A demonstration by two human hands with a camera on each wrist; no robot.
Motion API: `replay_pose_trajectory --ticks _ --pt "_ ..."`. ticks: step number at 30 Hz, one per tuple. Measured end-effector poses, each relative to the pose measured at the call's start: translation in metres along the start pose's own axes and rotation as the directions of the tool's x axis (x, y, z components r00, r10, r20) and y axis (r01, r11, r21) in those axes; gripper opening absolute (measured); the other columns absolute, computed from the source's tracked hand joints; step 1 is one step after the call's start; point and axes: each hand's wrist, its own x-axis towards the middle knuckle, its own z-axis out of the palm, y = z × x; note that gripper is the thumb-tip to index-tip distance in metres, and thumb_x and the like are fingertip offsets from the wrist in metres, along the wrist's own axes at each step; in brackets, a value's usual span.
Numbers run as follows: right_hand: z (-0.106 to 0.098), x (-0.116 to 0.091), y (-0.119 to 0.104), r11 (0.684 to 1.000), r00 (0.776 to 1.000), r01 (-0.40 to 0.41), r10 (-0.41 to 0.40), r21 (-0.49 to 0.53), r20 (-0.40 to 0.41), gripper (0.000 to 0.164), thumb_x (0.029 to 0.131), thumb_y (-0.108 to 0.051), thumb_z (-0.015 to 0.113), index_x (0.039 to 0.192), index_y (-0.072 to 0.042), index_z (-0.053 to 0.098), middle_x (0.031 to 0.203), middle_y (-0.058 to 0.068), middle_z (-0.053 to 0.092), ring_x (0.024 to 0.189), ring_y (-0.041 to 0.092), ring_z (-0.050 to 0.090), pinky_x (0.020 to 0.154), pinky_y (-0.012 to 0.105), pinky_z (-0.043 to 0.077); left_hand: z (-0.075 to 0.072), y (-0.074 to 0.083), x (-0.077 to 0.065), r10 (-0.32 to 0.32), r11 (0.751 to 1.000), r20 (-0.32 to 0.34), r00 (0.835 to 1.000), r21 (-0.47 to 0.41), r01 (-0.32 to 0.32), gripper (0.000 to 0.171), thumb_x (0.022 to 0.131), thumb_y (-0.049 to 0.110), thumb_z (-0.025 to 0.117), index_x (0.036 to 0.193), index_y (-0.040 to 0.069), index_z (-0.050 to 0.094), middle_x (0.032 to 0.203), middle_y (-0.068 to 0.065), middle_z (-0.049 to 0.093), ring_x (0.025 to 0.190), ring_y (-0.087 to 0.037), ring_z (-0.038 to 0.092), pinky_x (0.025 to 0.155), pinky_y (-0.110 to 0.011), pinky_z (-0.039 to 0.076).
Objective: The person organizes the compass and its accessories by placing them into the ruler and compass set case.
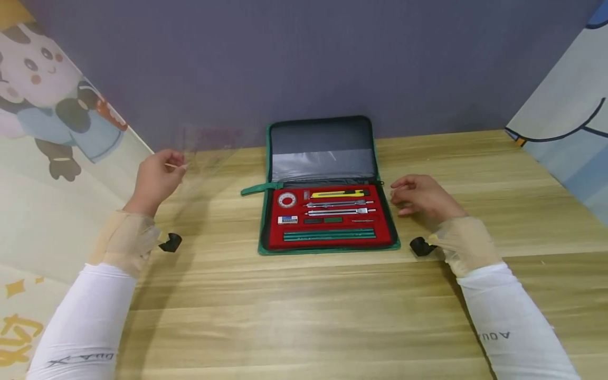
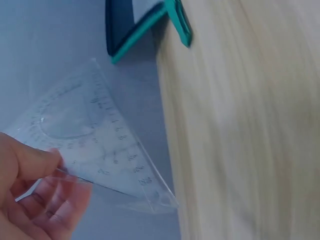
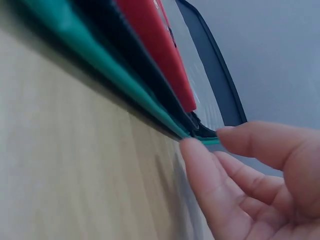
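Observation:
A clear plastic set square (image 2: 115, 145) with printed scales and a half-round cutout is pinched between the thumb and fingers of my left hand (image 1: 159, 177). It tilts up off the table, one corner low near the wood in the left wrist view. An unzipped green drawing-tool case (image 1: 263, 232) lies open at mid-table. Just beside its right edge is my right hand (image 1: 420, 198), fingers loosely bent and nothing in them. In the case's red tray (image 1: 332, 247) sit a yellow cutter (image 1: 337, 194), metal compasses (image 1: 339, 212), green pencils (image 1: 328, 235), an eraser (image 1: 287, 219) and a round white item (image 1: 287, 199).
The case's lid, with a clear pocket (image 1: 323, 166), leans toward the grey back wall (image 1: 309, 63). A green strap (image 1: 258, 188) sticks out on the left side. Printed side panels (image 1: 62, 105) border the wooden table (image 1: 285, 311).

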Motion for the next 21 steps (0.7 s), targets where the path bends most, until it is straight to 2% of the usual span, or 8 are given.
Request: replay_pose_trajectory --ticks 3,7,12,14,18,21 --pt "0.001 0.008 0.000 0.999 1.000 0.019 -0.018 0.038 -0.020 0.038 0.090 -0.005 0.050 0.122 0.011 0.037 0.110 0.024 0.047 0.083 0.017 0.058 0.072 0.032 0.051 0.003 0.010 0.001 -0.004 0.995 -0.027 1.000 -0.100 0.002 0.013 0.087 0.008 0.056 0.095 -0.002 0.055 0.091 -0.014 0.056 0.067 -0.003 0.053 0.056 -0.015 0.044" --pt "0.004 0.022 -0.001 0.996 0.993 0.086 -0.083 0.030 -0.084 0.037 0.090 -0.006 0.050 0.120 0.013 0.039 0.109 0.024 0.048 0.081 0.014 0.059 0.073 0.029 0.050 0.012 0.028 0.005 -0.017 0.967 -0.019 1.000 -0.254 0.011 0.010 0.086 0.003 0.056 0.094 -0.002 0.052 0.090 -0.014 0.054 0.067 -0.008 0.055 0.059 -0.019 0.049" --pt "0.007 0.042 -0.010 0.983 0.973 0.150 -0.166 -0.105 -0.161 0.038 0.090 -0.010 0.052 0.118 0.013 0.042 0.105 0.021 0.050 0.081 0.013 0.056 0.071 0.025 0.050 0.027 0.046 0.008 -0.014 0.935 0.035 0.999 -0.355 0.026 0.009 0.088 0.001 0.055 0.095 -0.002 0.050 0.092 -0.013 0.053 0.070 -0.012 0.055 0.063 -0.024 0.051" --pt "0.009 0.049 -0.014 0.983 0.972 0.147 -0.164 -0.109 -0.169 0.042 0.090 -0.012 0.052 0.121 0.013 0.038 0.109 0.020 0.046 0.088 0.018 0.053 0.076 0.027 0.049 0.033 0.050 0.008 -0.018 0.924 0.051 0.999 -0.382 0.036 0.010 0.088 0.001 0.054 0.096 -0.003 0.049 0.092 -0.012 0.053 0.072 -0.014 0.054 0.064 -0.025 0.051" --pt "0.011 0.061 -0.018 0.994 0.985 0.105 -0.105 -0.006 -0.138 0.053 0.093 -0.016 0.048 0.131 0.012 0.025 0.123 0.025 0.036 0.109 0.032 0.045 0.089 0.036 0.042 0.047 0.058 0.010 -0.030 0.897 0.070 0.997 -0.439 0.058 0.010 0.088 0.001 0.054 0.096 -0.003 0.050 0.093 -0.013 0.054 0.075 -0.017 0.054 0.065 -0.027 0.051" --pt "0.012 0.068 -0.018 0.996 0.992 0.076 -0.070 0.044 -0.109 0.053 0.095 -0.018 0.044 0.134 0.012 0.022 0.132 0.027 0.031 0.118 0.036 0.037 0.094 0.039 0.038 0.057 0.064 0.013 -0.036 0.874 0.080 0.996 -0.481 0.071 0.011 0.088 0.002 0.054 0.098 -0.002 0.050 0.096 -0.016 0.054 0.077 -0.021 0.054 0.066 -0.028 0.051"
